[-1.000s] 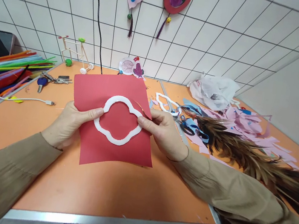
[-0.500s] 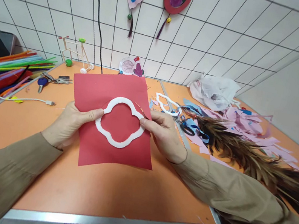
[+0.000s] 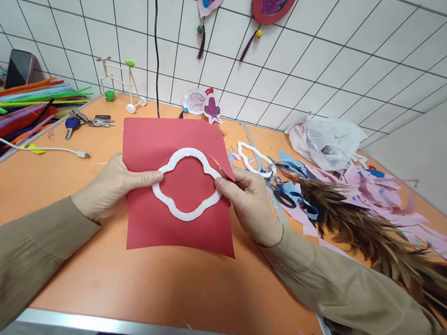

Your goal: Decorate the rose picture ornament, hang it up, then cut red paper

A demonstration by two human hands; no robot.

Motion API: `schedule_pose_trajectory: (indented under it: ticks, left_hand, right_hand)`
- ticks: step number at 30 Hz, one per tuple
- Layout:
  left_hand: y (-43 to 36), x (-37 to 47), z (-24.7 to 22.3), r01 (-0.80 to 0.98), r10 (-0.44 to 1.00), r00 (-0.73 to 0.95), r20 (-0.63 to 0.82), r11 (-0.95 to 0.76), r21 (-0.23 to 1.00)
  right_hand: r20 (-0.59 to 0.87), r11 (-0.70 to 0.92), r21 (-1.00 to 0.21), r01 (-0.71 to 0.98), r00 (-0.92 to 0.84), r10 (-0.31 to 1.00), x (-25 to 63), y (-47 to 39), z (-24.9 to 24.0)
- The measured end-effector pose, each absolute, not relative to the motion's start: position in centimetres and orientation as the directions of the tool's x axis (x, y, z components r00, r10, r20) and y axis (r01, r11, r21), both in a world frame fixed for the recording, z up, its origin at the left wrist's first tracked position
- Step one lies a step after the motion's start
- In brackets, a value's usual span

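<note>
A sheet of red paper point(image 3: 190, 238) is held up over the orange table, between my two hands. On its front lies a white scalloped frame point(image 3: 183, 215), with red showing through its middle. My left hand point(image 3: 118, 184) pinches the sheet at its left edge, its thumb pressing the left side of the frame. At the right edge my right hand point(image 3: 250, 200) grips the sheet, thumb on the frame's right side. A thin cut or curved line runs in the paper near the frame's upper right. My fingers behind the paper are hidden.
Pipe cleaners point(image 3: 14, 109), keys point(image 3: 94, 120) and a white cable point(image 3: 55, 149) lie at the left. To the right are another white frame point(image 3: 251, 166), scissors point(image 3: 283, 194), pink scraps point(image 3: 370, 186), brown feathers point(image 3: 368, 226) and a plastic bag point(image 3: 324, 141).
The view has shifted slightly, so most things appear a little further right. Both hands keep their hold on the red paper and white frame.
</note>
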State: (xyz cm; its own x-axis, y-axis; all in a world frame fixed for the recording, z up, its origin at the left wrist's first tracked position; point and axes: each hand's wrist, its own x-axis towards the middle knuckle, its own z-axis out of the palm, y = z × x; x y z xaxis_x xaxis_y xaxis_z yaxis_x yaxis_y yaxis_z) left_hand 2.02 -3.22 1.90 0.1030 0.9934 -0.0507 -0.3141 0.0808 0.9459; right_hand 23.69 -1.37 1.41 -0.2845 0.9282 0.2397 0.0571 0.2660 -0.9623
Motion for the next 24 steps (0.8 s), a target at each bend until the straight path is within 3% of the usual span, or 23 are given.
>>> schedule_pose_trajectory:
  ticks: [7, 15, 24]
  left_hand:
    - [-3.3, 1.9, 2.0, -0.244, 0.996, 0.089, -0.028, 0.049, 0.969]
    - [-3.8, 2.1, 2.7, -0.130, 0.994, 0.104, -0.036, 0.050, 0.990]
    - [-3.1, 1.5, 2.5, -0.255, 0.965, 0.196, -0.173, 0.220, 0.941]
  right_hand:
    - [0.143, 0.124, -0.990, -0.075, -0.411, 0.900, 24.0, -1.0, 1.5]
    - [-0.021, -0.193, -0.948, -0.253, -0.555, 0.832, 24.0, -0.4, 1.9]
    - [-0.129, -0.270, -0.944, -0.191, -0.540, 0.831, 25.1, 2.1, 1.6]
